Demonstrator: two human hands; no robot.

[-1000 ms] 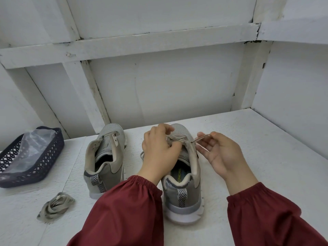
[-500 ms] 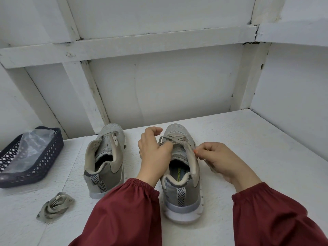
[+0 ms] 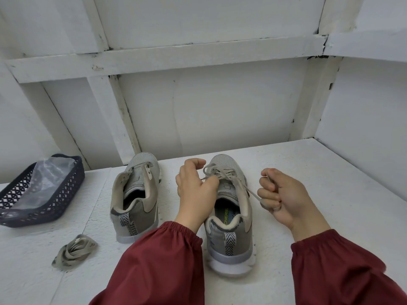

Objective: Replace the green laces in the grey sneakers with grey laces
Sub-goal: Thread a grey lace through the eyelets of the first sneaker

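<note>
Head view: left hand (image 3: 196, 190), fingers curled, pinches lace (image 3: 248, 190) over the laced sneaker (image 3: 231, 238) at centre. Right hand (image 3: 279, 194), at its 3 o'clock, clenched round the taut lace end. Unlaced sneaker (image 3: 136, 194) at 9 o'clock; lace bundle (image 3: 73, 253) at 7.

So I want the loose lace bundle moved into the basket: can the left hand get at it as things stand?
Probably yes, once it lets go: the left hand pinches the lace on the right sneaker, but the lace bundle lies uncovered, with bare table between it and that arm's sleeve.
</note>
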